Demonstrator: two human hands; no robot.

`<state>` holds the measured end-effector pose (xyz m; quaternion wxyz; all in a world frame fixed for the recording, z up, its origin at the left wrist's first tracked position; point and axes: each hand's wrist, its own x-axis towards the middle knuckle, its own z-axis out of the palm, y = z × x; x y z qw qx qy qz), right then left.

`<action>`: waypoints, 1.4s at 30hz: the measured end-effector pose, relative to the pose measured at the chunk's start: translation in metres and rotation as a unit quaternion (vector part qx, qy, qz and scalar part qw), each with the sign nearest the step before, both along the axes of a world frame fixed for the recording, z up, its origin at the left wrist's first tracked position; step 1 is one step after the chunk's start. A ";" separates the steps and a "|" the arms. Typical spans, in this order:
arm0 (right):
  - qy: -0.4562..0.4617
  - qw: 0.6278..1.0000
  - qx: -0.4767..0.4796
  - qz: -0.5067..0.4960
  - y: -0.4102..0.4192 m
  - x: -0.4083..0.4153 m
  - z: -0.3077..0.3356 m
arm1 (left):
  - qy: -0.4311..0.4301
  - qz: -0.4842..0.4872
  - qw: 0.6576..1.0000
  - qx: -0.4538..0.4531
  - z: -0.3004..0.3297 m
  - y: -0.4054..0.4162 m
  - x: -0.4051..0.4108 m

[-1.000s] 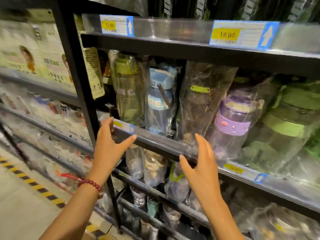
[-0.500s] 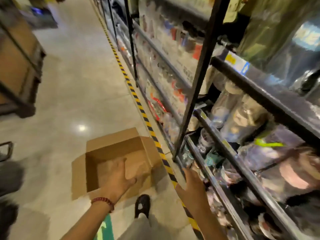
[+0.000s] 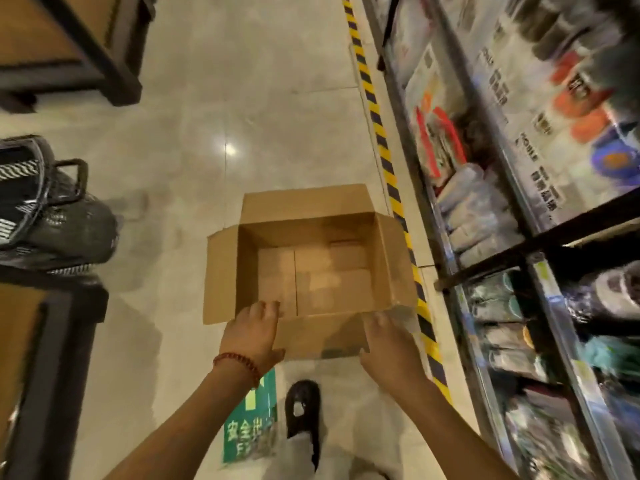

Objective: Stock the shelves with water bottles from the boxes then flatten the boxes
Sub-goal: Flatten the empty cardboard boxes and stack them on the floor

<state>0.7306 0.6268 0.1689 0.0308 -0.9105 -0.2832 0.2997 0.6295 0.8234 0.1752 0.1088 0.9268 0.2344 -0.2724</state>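
Note:
An open cardboard box (image 3: 304, 206) stands on the floor in front of me with nothing inside, its flaps spread outward. My left hand (image 3: 252, 337) grips the box's near-left edge, fingers curled over the rim and thumb under the near flap. The straight fingers of my right hand (image 3: 391, 348) touch the near-right corner of that flap. Plastic-wrapped water bottles (image 3: 491, 299) fill the black metal shelves (image 3: 485, 268) on my right, blurred by motion.
A yellow-and-black striped line (image 3: 384, 150) runs along the foot of the shelves. A green floor sign (image 3: 249, 431) and my black shoe (image 3: 301, 407) lie below the box. A black basket (image 3: 41, 209) and dark-framed wooden stands (image 3: 69, 46) flank the aisle on the left.
My view swung from the shelf down to the floor. Both hands left the shelf edge and came down onto the near side of the empty box.

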 end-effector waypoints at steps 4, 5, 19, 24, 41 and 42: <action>-0.001 0.999 -0.031 0.038 0.032 0.026 -0.092 | 0.021 -0.007 1.000 0.008 -0.093 0.026 0.015; -0.008 0.998 -0.033 0.046 0.036 0.031 -0.110 | 0.024 -0.006 1.000 0.008 -0.112 0.029 0.018; -0.219 0.969 0.049 0.101 0.007 0.021 -0.361 | 0.001 -0.072 0.995 0.075 -0.348 0.016 0.007; -0.349 0.920 0.163 0.067 0.000 0.012 -0.400 | -0.103 -0.049 0.985 0.126 -0.367 0.004 -0.006; -0.447 0.850 0.279 0.015 -0.037 -0.040 -0.445 | -0.073 -0.137 0.978 0.138 -0.389 -0.030 -0.074; -0.448 0.851 0.274 0.004 -0.032 -0.037 -0.443 | -0.067 -0.138 0.975 0.158 -0.388 -0.029 -0.069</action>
